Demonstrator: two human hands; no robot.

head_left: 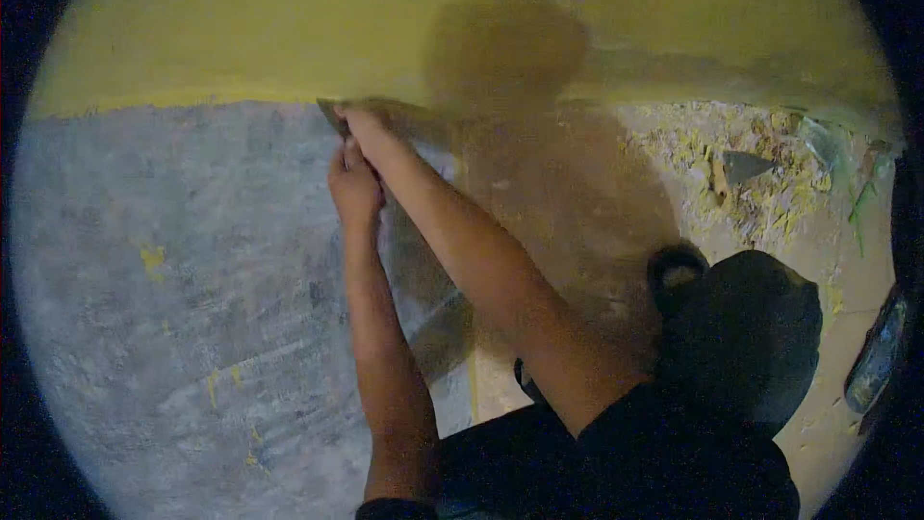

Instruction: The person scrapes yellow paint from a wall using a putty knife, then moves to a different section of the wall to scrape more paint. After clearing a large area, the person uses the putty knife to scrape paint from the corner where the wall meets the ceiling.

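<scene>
A scraper with a thin dark triangular blade (329,114) meets the line between the yellow surface (250,19) and the grey one (192,231). My right hand (368,127) is closed round it near the blade, reaching across from the right. Just below, my left hand (355,185) is closed too, on what looks like the lower part of the same tool. Fingers cover most of the handle. Small yellow patches mark the grey surface.
Right of a straight seam lies a tan surface (828,453). Yellowish flakes (760,207) are heaped there, with a second scraper (746,168) on them. Clear crumpled plastic (823,144) lies beside the heap. A dark, shiny object (878,351) is at the right edge. My shadow falls ahead.
</scene>
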